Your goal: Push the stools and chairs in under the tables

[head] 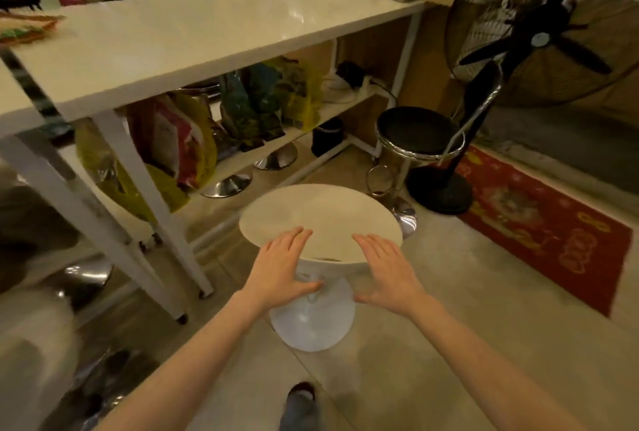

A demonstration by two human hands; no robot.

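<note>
Both hands flat, fingers straight: left hand, right hand on white stool seat. Worktop ahead; black stool, fan base right.

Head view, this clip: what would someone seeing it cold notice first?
The white round stool in the middle of the floor, standing clear of the long white table, with the left hand and right hand laid flat on its near rim. After that, the black-seated chrome stool at the table's right end, also not under it, and the big black floor fan beside a red mat.
</note>
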